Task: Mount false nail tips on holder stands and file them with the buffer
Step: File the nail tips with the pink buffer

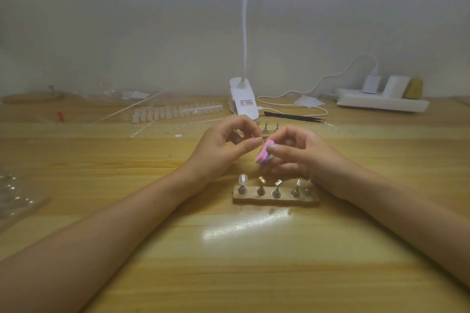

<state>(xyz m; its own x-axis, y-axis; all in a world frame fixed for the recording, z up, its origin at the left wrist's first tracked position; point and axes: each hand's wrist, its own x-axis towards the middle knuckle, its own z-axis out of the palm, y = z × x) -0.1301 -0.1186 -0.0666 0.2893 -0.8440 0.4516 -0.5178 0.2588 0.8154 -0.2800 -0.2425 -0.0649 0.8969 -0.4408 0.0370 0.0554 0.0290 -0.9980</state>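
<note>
Left hand point(223, 146) pinches a holder stand point(236, 135), right hand point(302, 152) grips pink buffer point(339, 155); lamp label point(246, 103) illegible.

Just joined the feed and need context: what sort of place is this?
Likely a home or small-studio nail-craft desk: a wooden table holding a clip-on lamp, a strip of false nail tips and a row of holder stands.

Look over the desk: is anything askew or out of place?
On the base, the middle stand tilts right, unlike the upright leftmost one. A small white piece lies loose on the table.
</note>
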